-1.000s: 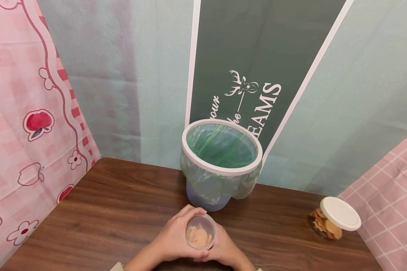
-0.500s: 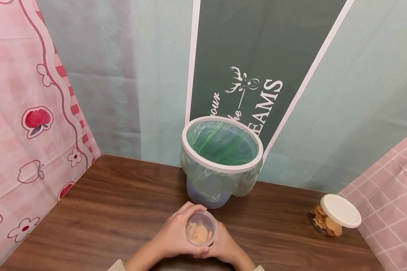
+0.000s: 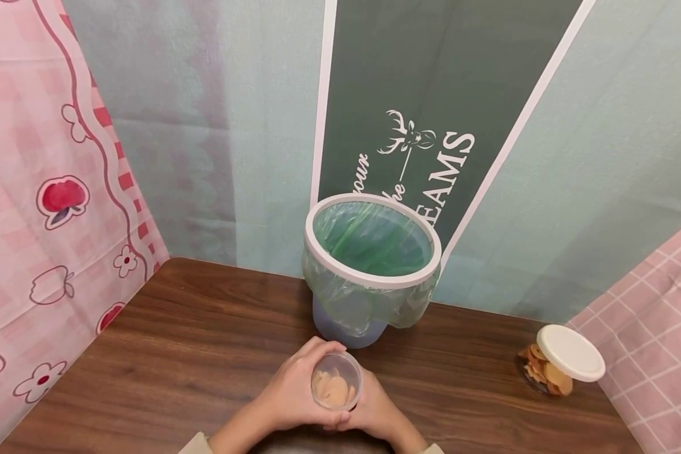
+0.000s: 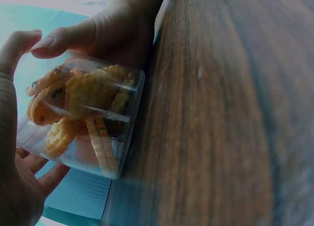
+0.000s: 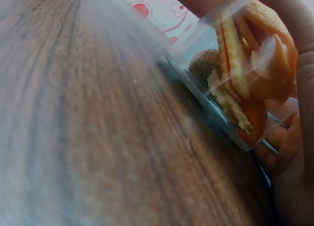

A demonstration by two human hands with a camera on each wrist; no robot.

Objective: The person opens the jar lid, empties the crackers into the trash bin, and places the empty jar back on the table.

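A clear plastic jar (image 3: 336, 381) without a lid stands at the front middle of the table, between both hands. Pale biscuits (image 3: 333, 388) lie in it; through its wall in the left wrist view, ridged crackers (image 4: 91, 93) and some dark-speckled ones show. My left hand (image 3: 301, 391) curls round the jar's left side, fingers at the far rim and thumb along the near side. From the right, my right hand (image 3: 374, 407) grips the jar, its fingers partly hidden behind it. In the right wrist view the jar's base (image 5: 211, 106) is right at the wood.
Just behind the hands stands a bin (image 3: 346, 318) with a white rim and a green bag liner. A second jar (image 3: 545, 372) of biscuits, its white lid (image 3: 570, 353) on top, is at the right. Patterned cloths surround the brown wooden table (image 3: 176, 353).
Both hands keep hold of the jar in the same place. The head view has shifted slightly, so the scene sits a little higher.
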